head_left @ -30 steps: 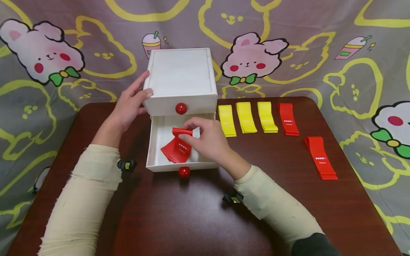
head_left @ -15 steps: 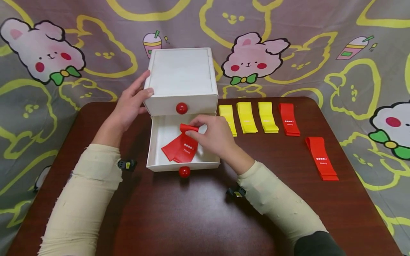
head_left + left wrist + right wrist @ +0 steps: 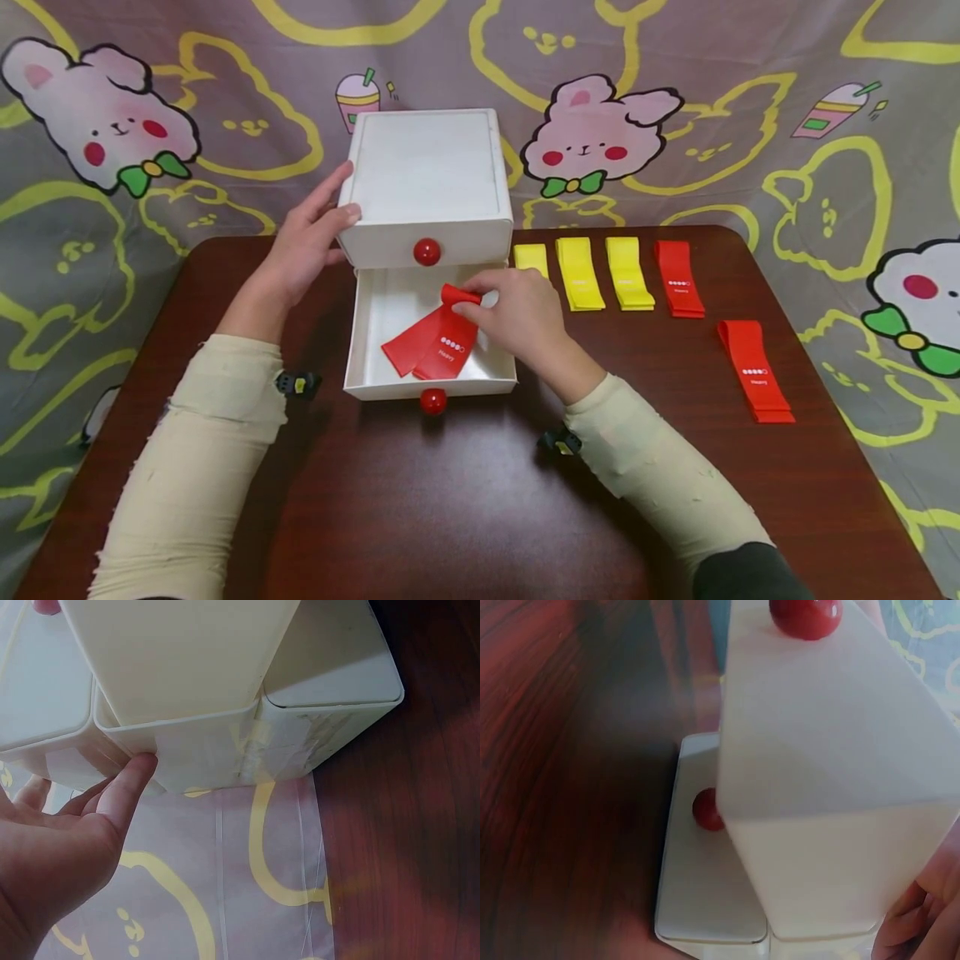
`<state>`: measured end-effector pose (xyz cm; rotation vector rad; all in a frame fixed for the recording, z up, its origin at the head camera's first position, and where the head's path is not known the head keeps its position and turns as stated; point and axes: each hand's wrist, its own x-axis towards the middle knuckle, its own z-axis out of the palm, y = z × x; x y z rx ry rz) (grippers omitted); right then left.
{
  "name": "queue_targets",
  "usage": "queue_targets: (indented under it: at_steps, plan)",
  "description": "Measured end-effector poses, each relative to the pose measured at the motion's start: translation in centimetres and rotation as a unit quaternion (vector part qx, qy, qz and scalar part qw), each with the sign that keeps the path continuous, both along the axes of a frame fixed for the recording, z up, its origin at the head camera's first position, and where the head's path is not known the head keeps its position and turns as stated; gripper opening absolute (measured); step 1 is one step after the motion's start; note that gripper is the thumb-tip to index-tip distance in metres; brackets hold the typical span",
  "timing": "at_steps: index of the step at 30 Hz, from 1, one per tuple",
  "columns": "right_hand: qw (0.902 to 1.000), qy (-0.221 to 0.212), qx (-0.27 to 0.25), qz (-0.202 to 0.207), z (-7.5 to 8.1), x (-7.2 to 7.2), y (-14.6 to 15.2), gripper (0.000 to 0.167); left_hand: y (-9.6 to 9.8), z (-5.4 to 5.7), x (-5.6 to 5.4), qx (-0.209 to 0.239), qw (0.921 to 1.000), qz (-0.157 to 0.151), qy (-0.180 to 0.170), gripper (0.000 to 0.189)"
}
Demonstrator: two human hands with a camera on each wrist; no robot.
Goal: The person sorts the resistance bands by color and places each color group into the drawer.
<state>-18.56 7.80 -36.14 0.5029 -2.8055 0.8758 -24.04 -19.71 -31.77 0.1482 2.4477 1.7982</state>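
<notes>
Left grip (image 3: 302, 240) extends its thumb; right grip (image 3: 525, 312) pinches.

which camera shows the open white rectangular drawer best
The head view: it looks down into the open white rectangular drawer, showing its inside and round red knob. The left wrist view shows only an outer wall; the right wrist one shows its front, cropped knob and outer side, not inside.

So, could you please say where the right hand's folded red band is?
Near the head view's centre, the red band is in or above the open white drawer, left of the yellow bands.
</notes>
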Motion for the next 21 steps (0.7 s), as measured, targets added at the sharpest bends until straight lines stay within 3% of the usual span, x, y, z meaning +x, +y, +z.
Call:
queue_targets:
  at_steps: [12, 21]
  plan:
    - [0.9994, -0.007, 0.033, -0.002, 0.1, -0.9, 0.9, 0.032, 0.1, 0.0, 0.0, 0.011, 0.9999, 0.002, -0.004, 0.057]
    - [0.9982, 0.039, -0.040, 0.021, -0.6, -0.8, 2.2, 0.027, 0.0, 0.0, -0.1, 0.013, 0.9999, 0.001, -0.003, 0.058]
